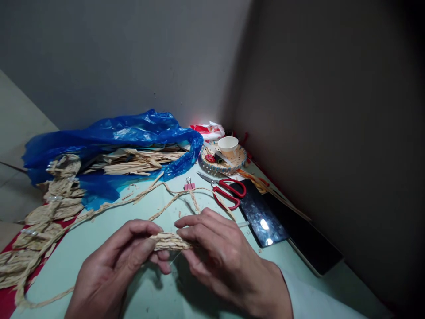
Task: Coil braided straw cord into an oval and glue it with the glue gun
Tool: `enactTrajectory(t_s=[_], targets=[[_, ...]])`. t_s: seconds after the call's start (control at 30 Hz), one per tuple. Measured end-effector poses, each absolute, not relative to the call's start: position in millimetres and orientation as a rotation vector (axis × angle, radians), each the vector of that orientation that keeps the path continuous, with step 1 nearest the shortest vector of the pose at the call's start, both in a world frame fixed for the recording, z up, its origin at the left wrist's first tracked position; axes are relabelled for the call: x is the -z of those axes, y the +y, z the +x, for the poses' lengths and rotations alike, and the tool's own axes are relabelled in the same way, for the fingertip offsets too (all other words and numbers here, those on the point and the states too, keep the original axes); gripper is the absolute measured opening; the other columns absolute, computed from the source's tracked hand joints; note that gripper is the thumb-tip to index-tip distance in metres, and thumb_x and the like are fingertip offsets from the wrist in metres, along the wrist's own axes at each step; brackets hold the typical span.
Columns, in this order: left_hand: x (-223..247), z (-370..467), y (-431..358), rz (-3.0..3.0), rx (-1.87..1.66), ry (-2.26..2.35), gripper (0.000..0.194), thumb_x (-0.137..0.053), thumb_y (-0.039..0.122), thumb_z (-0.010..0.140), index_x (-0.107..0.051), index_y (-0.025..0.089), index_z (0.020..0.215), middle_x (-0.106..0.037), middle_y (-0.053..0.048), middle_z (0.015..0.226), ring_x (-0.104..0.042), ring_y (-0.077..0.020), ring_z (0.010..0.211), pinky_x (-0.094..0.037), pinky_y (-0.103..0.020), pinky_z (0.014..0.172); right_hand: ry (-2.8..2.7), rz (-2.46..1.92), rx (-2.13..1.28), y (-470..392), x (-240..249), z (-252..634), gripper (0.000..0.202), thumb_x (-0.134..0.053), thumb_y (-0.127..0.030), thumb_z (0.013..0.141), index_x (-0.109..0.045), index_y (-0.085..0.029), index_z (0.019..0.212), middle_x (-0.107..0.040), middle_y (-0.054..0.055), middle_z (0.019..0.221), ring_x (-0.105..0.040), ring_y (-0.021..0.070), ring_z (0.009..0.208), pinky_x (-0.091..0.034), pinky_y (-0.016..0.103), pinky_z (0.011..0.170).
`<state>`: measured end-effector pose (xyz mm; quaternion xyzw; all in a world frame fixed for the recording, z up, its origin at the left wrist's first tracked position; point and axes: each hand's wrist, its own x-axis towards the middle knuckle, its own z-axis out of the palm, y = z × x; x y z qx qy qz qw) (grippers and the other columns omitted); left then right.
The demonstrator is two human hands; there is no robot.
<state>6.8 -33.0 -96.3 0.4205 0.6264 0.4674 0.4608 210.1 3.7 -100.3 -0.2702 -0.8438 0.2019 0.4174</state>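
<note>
Between both hands is a small piece of coiled, braided straw [170,242], pale and ridged. My left hand [114,261] pinches its left end between thumb and fingers. The fingers of my right hand [221,250] are closed on the right end and cover part of it. A thin pale thread [175,258] runs below the piece, near my right fingertips. Just beyond the hands, a pink binder clip [189,186] grips a braid [195,203]. A long straw cord [116,203] loops over the table to the left.
Red-handled scissors [229,193] lie beside a dark glossy tablet [264,217]. At the back, a blue plastic bag [139,126] holds dry husk strips [133,161]. A paper cup [228,147] stands in a shallow woven basket [207,167]. Finished-looking braided straw pieces [43,217] line the left edge.
</note>
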Motion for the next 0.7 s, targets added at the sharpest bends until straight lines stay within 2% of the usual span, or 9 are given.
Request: enactTrajectory(t_s=[0.13,0.2,0.3,0.37,0.5,0.6,0.7], targets=[[90,-3,-27,1.075,-1.155,1.598,0.053,-0.082,0.074,0.066,-0.077,0.029,0.093,-0.084,0.000,0.087,-0.075,-0.0168,0.069,-0.059,-0.016,0.063,-2.124,-0.679,-0.573,7,102,213,0.014,-0.060,-0.014,0.100,-0.067,-0.011,0.112,-0.077,0.014,0.113,-0.068,0.0207,0.094,-0.058,0.034,0.083],[86,-6,-26,1.046,-1.128,1.622,0.058,-0.080,0.078,0.064,-0.080,0.031,0.097,-0.085,-0.001,0.100,-0.078,-0.0186,0.078,-0.059,-0.014,0.063,-2.120,-0.695,-0.650,8,101,214,0.016,-0.061,-0.013,0.100,-0.067,-0.012,0.115,-0.077,0.012,0.113,-0.068,0.0201,0.096,-0.057,0.033,0.084],[86,-6,-28,1.118,-1.078,1.635,0.052,-0.079,0.070,0.071,-0.080,0.033,0.107,-0.084,-0.001,0.105,-0.079,-0.0219,0.092,-0.062,-0.014,0.071,-2.104,-0.737,-0.708,9,99,216,0.017,-0.063,-0.013,0.098,-0.068,-0.012,0.114,-0.077,0.011,0.111,-0.068,0.0187,0.093,-0.055,0.030,0.080],[92,-7,-29,1.199,-1.112,1.588,0.053,-0.082,0.064,0.073,-0.078,0.034,0.117,-0.083,-0.001,0.116,-0.079,-0.0248,0.103,-0.063,-0.018,0.080,-2.098,-0.752,-0.699,10,98,216,0.016,-0.063,-0.013,0.097,-0.068,-0.011,0.112,-0.076,0.012,0.108,-0.067,0.0185,0.091,-0.055,0.030,0.078],[110,-21,-24,1.445,-1.137,1.550,0.073,-0.088,0.056,0.071,-0.065,0.043,0.139,-0.069,0.004,0.148,-0.069,-0.0257,0.130,-0.057,-0.021,0.099,-2.132,-0.768,-0.701,9,96,217,0.014,-0.061,-0.014,0.098,-0.069,-0.013,0.109,-0.076,0.010,0.102,-0.066,0.0180,0.086,-0.054,0.030,0.077],[115,-36,-18,1.621,-1.042,1.538,0.081,-0.089,0.051,0.070,-0.059,0.045,0.145,-0.062,0.001,0.156,-0.067,-0.0302,0.133,-0.058,-0.032,0.103,-2.130,-0.801,-0.734,7,95,217,0.013,-0.062,-0.016,0.097,-0.069,-0.014,0.108,-0.076,0.008,0.100,-0.066,0.0172,0.082,-0.054,0.029,0.075],[110,-39,-15,1.519,-1.083,1.516,0.080,-0.092,0.049,0.068,-0.059,0.048,0.141,-0.062,0.004,0.156,-0.064,-0.0287,0.136,-0.059,-0.028,0.100,-2.058,-0.830,-0.791,6,94,216,0.015,-0.064,-0.016,0.095,-0.072,-0.014,0.107,-0.077,0.009,0.100,-0.069,0.0183,0.087,-0.055,0.029,0.076]])
